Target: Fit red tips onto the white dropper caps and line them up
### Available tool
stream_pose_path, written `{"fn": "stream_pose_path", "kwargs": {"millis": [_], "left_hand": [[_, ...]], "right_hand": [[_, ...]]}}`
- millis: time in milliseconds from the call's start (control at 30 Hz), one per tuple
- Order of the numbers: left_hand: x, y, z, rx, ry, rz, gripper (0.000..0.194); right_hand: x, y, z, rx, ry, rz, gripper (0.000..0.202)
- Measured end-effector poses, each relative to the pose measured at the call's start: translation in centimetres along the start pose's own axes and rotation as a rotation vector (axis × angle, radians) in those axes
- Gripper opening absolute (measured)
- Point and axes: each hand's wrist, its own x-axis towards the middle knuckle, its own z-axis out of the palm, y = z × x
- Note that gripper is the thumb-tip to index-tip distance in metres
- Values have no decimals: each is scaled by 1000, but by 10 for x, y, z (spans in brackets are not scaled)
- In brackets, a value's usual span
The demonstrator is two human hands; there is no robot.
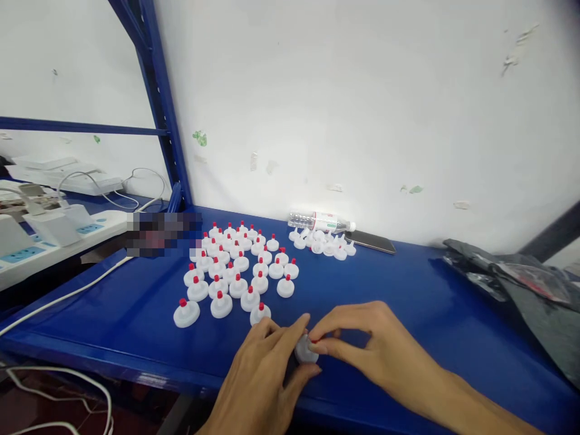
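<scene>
Two bare hands: brought together near the front edge of the blue worktop point(385, 284), with one workpiece held between them.
Left hand point(263, 374): the fingers and thumb are curled around the side of a round, translucent white plastic cap point(306, 354); the spread is set to the width of the cap.
Right hand point(376, 344): the thumb and index finger are pinched narrowly on a small red plastic tip point(314, 342) at the top of the same cap; the tip is largely covered.
Held cap position: located to the right of and nearer than the red-tipped group; whether its base is rested on the worktop cannot be told.
Red-tipped group: many round white plastic caps with red tips point(221, 307) are stood upright in loose rows, left of centre; the nearest is partly hidden by the left hand.
White heap: white plastic caps with pointed white nozzles point(318, 246) are piled loosely near the wall.
Bottle: a clear plastic bottle with a printed label point(325, 222) is laid on its side behind the heap.
Flat item: a dark, thin rectangular slab point(374, 241) is placed beside the bottle cap.
Right side: a grey plastic bag point(539, 314) is laid crumpled.
</scene>
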Motion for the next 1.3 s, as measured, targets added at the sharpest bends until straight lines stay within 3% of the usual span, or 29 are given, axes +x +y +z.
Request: {"fn": "stream_pose_path", "kwargs": {"millis": [200, 367, 467, 567, 667, 733, 800, 900, 1000, 1133, 1300], "left_hand": [[-4, -2, 6, 103, 52, 17, 86], [-6, 3, 4, 193, 91, 33, 63], [-5, 6, 3, 194, 82, 89, 46], [-4, 5, 3, 203, 89, 120, 37], [-4, 2, 4, 190, 100, 129, 37], [-3, 2, 4, 182, 111, 132, 40], [-3, 2, 5, 178, 117, 140, 42], [-3, 1, 7, 177, 123, 152, 42], [-1, -2, 8, 152, 129, 167, 41], [0, -2, 6, 92, 150, 171, 39], [-4, 5, 0, -124, 204, 26, 51]], "right_hand": [[-1, 8, 7, -38, -21, -145, 16], [16, 20, -1, -196, 82, -66, 13], [35, 28, -2, -124, 90, 48, 8], [53, 31, -2, -12, 37, 83, 23], [66, 32, -15, -39, 110, 74, 33], [76, 36, -32, -142, 226, 47, 30], [88, 45, -50, -291, 301, 43, 40], [106, 67, -66, -528, 311, 124, 41], [117, 86, -66, -614, 311, 165, 34], [115, 84, -63, -621, 282, 124, 21], [70, 44, -62, -409, 207, -60, 24]]}}
